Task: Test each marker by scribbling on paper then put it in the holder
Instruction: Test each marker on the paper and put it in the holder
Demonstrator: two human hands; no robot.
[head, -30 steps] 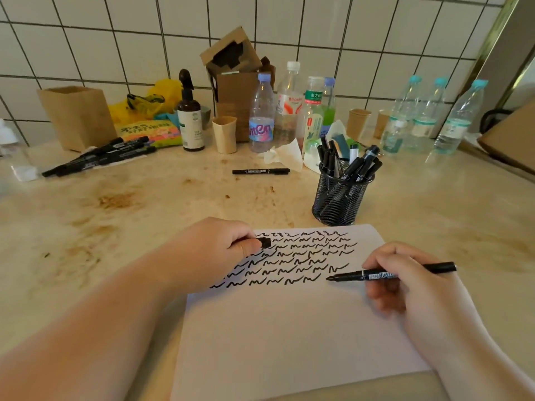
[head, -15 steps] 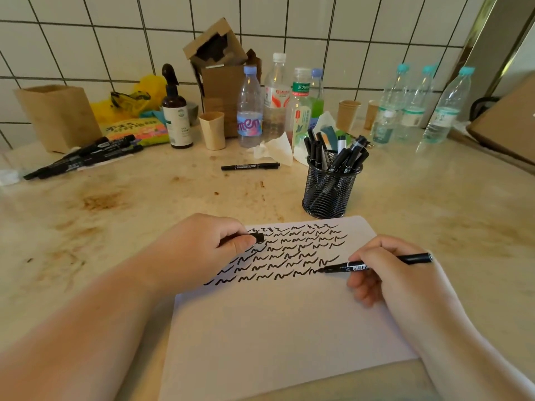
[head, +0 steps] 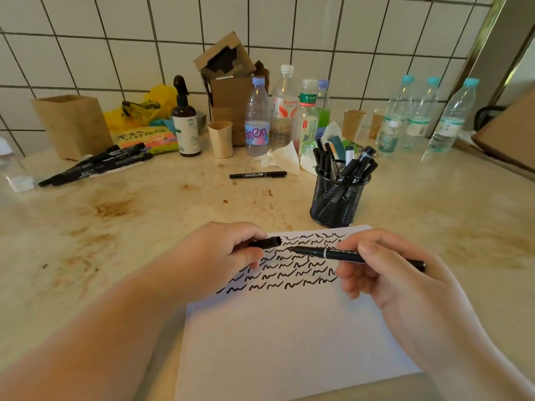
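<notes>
Black cap [head: 267,242] in my left hand [head: 220,256], black marker [head: 333,253] in my right hand [head: 385,273]: my left fingers are curled round the cap with its open mouth facing right, and my right thumb and fingers pinch the marker's barrel, its bare tip pointing left at that mouth, just short of it. Both are above the top of the paper [head: 289,342], over the rows of squiggles [head: 289,270].

What could go wrong, as I judge it: the tip is close to my left fingers, so a crooked push could miss the mouth and ink my skin, or jam the tip against the cap's rim. A cap pressed only halfway could let the marker dry out in the holder [head: 337,202]. The holder sits just beyond the paper's top edge and is already crowded with markers, so dropping this one in carelessly might snag on them or tip it.

The marker is slim, dark, with a pale ring near the tip end and a fine point. One more marker [head: 257,175] lies alone further back, and a bunch [head: 95,166] waits at the far left.
</notes>
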